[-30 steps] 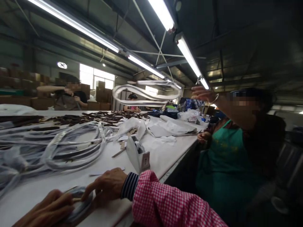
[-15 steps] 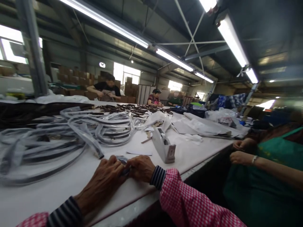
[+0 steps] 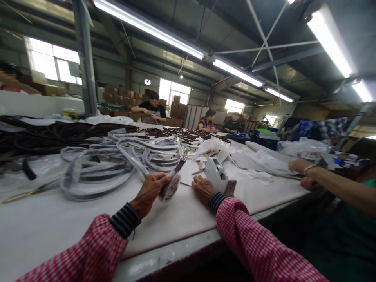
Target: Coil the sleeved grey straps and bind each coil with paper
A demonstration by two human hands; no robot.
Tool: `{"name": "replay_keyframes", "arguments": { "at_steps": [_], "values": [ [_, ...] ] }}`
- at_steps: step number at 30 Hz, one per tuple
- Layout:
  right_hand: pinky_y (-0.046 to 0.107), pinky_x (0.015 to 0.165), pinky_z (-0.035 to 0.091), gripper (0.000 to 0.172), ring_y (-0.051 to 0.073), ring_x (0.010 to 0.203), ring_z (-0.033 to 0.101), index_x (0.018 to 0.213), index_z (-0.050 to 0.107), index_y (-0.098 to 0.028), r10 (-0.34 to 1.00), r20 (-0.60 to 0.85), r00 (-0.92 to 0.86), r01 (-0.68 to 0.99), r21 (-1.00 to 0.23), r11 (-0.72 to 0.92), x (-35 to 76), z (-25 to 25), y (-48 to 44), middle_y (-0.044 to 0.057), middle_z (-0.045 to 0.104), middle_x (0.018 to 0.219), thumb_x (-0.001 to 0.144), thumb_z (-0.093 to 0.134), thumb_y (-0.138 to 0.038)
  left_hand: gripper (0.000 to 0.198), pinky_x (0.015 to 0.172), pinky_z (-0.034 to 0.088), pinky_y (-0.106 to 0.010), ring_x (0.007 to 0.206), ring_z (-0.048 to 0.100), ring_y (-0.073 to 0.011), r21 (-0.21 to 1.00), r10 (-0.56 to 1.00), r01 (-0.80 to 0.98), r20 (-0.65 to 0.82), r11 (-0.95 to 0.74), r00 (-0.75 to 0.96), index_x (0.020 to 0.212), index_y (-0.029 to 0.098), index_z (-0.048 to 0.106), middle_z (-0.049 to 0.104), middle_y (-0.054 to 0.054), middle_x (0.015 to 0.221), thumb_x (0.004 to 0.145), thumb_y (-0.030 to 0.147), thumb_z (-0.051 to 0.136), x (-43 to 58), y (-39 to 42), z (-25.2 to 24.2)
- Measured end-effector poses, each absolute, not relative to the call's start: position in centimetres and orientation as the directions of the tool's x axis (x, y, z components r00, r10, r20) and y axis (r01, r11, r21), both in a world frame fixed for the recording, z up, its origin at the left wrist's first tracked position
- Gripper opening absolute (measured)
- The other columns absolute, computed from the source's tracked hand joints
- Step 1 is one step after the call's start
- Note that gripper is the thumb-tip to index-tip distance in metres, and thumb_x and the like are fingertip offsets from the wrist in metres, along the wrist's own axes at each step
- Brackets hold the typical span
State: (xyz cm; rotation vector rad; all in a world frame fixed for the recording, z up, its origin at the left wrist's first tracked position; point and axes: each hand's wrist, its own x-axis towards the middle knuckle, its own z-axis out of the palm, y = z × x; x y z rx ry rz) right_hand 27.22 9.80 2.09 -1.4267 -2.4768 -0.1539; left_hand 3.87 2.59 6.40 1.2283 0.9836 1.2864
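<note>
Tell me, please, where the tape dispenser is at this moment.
In the head view, the tape dispenser stands on the white table, slightly right of the picture's centre, close beside the person's right hand.

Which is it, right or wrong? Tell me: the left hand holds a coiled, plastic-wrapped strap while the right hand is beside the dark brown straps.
Wrong about the right hand: the head view shows it beside the tape dispenser. The left hand does hold the coiled, plastic-wrapped strap.
</note>
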Motion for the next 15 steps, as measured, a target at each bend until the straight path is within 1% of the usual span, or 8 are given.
{"name": "replay_keyframes", "arguments": {
  "at_steps": [2,4,8,11,15],
  "values": [
    [0.037,0.085,0.046,0.025,0.029,0.1,0.062,0.083,0.071,-0.018,0.828,0.277,-0.488,0.861,-0.003,0.508,27.0,2.2,10.2,0.013,0.07,0.1,0.091,0.05,-0.006,0.036,0.053,0.037,-0.024,0.057,0.054,-0.0142,0.965,0.99,-0.245,0.114,-0.092,0.078,0.072,0.013,0.073,0.067,-0.002,0.065,0.07,0.048,0.081,4.5,3.3,5.9],
    [0.038,0.084,0.046,0.026,0.029,0.097,0.063,0.084,0.072,-0.018,0.828,0.261,-0.496,0.862,0.037,0.505,27.0,2.5,10.5,0.014,0.07,0.098,0.09,0.049,-0.006,0.034,0.058,0.043,-0.024,0.063,0.058,-0.0154,0.949,0.993,-0.309,0.095,-0.069,0.07,0.076,0.013,0.075,0.071,-0.004,0.071,0.07,0.046,0.081,4.9,3.9,4.9],
    [0.036,0.085,0.045,0.024,0.028,0.099,0.062,0.086,0.072,-0.017,0.831,0.248,-0.498,0.866,0.085,0.493,27.3,2.7,10.4,0.014,0.071,0.099,0.089,0.05,-0.007,0.036,0.061,0.049,-0.025,0.067,0.062,-0.0161,0.903,0.997,-0.43,0.02,0.013,0.072,0.089,0.011,0.076,0.074,-0.006,0.08,0.072,0.042,0.081,4.6,4.7,2.9],
    [0.036,0.086,0.043,0.025,0.027,0.1,0.061,0.088,0.071,-0.014,0.838,0.277,-0.47,0.88,0.075,0.469,27.4,2.1,10.1,0.015,0.07,0.101,0.092,0.048,-0.007,0.036,0.061,0.05,-0.025,0.068,0.063,-0.0162,0.882,0.996,-0.47,0.005,0.039,0.092,0.092,0.011,0.075,0.074,-0.006,0.082,0.072,0.041,0.082,4.5,4.8,2.3],
    [0.032,0.081,0.042,0.025,0.023,0.096,0.061,0.084,0.069,-0.014,0.852,0.348,-0.391,0.908,-0.008,0.419,27.5,1.3,10.3,0.013,0.069,0.095,0.096,0.048,-0.011,0.035,0.065,0.052,-0.026,0.071,0.064,-0.0173,0.867,0.987,-0.492,0.004,0.078,0.164,0.094,0.011,0.076,0.075,-0.008,0.083,0.076,0.041,0.081,4.9,4.4,2.4]
  ]
}}
